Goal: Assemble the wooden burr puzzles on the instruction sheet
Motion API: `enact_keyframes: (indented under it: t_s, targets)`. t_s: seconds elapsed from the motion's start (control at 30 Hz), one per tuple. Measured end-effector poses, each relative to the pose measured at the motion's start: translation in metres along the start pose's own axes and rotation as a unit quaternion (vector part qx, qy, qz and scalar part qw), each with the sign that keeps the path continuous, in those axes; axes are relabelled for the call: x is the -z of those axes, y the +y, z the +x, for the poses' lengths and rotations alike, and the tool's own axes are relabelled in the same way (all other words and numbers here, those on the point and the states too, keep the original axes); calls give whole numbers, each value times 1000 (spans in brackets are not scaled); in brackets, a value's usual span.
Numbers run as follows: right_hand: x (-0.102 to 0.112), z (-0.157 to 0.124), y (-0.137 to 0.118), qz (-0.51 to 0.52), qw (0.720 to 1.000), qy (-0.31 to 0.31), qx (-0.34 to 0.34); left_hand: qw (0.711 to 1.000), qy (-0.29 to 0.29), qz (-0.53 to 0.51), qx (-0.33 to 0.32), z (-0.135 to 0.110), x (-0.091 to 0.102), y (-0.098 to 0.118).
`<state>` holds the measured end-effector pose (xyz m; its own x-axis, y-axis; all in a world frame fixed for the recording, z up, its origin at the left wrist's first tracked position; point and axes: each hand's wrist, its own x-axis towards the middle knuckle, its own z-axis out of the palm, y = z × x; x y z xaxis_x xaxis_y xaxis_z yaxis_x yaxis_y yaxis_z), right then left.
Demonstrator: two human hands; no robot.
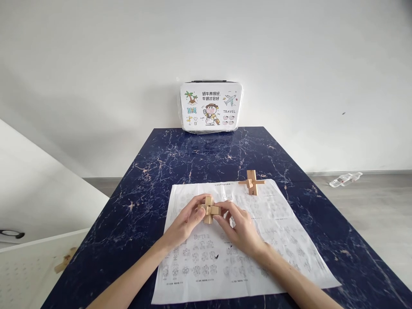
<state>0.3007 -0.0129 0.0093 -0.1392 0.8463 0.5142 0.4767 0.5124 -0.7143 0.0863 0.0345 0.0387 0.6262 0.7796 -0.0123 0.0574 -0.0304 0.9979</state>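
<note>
A wooden interlocking burr puzzle, shaped like a cross of light wood blocks, is between my two hands above a printed paper sheet. My left hand grips its left side, the thumb pressed on the front. On the right, the fingertips and thumb of my right hand pinch the block that sticks out that way. Small line drawings and captions cover the sheet. A second wooden puzzle, made of crossed pieces, rests at the sheet's far right edge, apart from both hands.
The sheet lies on a dark blue marbled table. At the far end a white cartoon-printed case stands against the wall. Wooden pieces lie in a white crib-like container at lower left. A clear plastic bottle is on the floor to the right.
</note>
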Motion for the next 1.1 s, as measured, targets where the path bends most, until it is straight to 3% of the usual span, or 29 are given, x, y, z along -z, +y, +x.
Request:
enact_keyframes:
  t_s: [0.4, 0.67, 1.1]
  targets:
    - [-1, -1, -1, 5, 1000, 2, -2, 1000, -6, -26, 10, 0, -1, 3]
    - [-1, -2, 1, 25, 1000, -5, 14, 995, -45, -85, -6, 2, -2, 3]
    - [-2, -3, 0, 26, 999, -24, -28, 999, -8, 35, -4, -2, -6, 3]
